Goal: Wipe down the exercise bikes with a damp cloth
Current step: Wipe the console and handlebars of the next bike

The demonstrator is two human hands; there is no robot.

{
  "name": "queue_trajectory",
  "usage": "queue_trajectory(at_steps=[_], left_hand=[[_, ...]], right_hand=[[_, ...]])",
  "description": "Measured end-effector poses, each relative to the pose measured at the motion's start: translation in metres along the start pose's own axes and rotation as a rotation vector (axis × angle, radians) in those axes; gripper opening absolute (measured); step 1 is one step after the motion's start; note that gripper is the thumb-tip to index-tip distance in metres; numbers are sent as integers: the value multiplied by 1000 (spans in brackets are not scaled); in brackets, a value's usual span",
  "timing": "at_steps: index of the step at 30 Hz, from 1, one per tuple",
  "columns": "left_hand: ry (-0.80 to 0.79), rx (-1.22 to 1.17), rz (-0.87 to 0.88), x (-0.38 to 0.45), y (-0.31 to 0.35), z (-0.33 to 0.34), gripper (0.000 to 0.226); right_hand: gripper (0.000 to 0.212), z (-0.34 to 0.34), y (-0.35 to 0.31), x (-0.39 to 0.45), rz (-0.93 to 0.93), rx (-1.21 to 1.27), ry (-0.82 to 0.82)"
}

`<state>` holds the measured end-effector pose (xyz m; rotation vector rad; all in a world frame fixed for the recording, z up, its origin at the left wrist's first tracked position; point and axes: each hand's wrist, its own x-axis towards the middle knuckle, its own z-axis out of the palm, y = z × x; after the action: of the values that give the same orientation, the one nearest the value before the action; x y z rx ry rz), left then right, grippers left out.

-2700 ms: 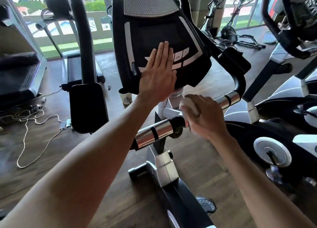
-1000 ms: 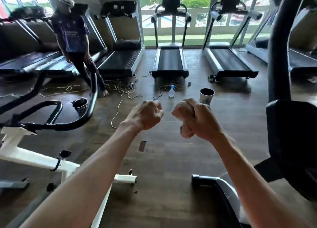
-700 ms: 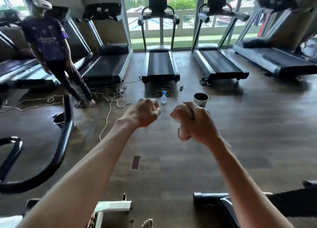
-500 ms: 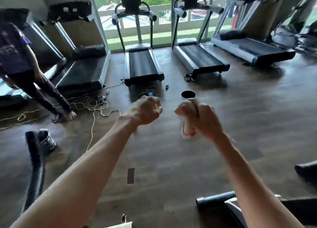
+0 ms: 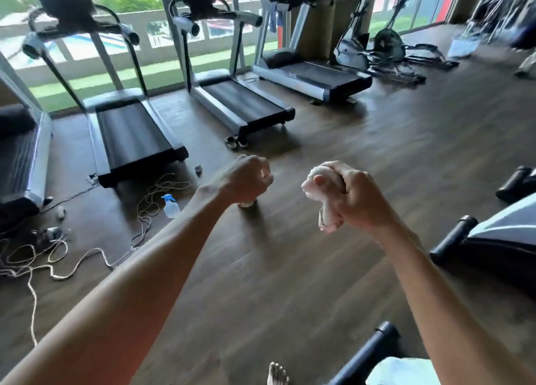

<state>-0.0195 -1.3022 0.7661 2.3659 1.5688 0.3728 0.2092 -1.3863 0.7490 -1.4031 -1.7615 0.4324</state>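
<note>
From the left, I see a loose cord (image 5: 58,257) snaking over the dark wood-grain floor (image 5: 290,268), a row of treadmills (image 5: 130,135) with matte black belts and silver rails by the windows, and a small clear spray bottle (image 5: 171,206) with a blue top standing on the boards.

My left hand (image 5: 243,180) hangs mid-air with its fingers curled into a fist; I see nothing held in it, though something pale peeks out just under it and I cannot tell what that is.

My right hand (image 5: 353,196) grips the cloth (image 5: 319,193), a soft, pale pink wad bunched in the fist, one end bulging over the thumb and a limp tail hanging below.

The bikes lie to the right of the cloth: the black tubular feet and white shell of an exercise bike (image 5: 487,236) sit low at the right edge, its foot bar running across the floor. I judge the right hand, already holding the cloth, is the nearer one to reach it.
</note>
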Motion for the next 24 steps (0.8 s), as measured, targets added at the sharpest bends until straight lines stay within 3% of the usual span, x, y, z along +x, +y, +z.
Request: queue_trajectory(at_steps=[5,10,14,20,24], left_hand=[[-39,-12,101,132,5,12,21],[-148,19,273,244,73,23,14],[-238,41,487,342,143,61,19],[-351,19,809,462,265,113,32],[-432,-15,1020,509,359,141,25]], right_hand=[[29,-30,53,79,57,-72,69],[34,-78,109,125,166,-119,195],[43,-130,174,148,307,-185,345],[23,-205,230,151,500,-199,600],[37,-246,258,144,602,-398,796]])
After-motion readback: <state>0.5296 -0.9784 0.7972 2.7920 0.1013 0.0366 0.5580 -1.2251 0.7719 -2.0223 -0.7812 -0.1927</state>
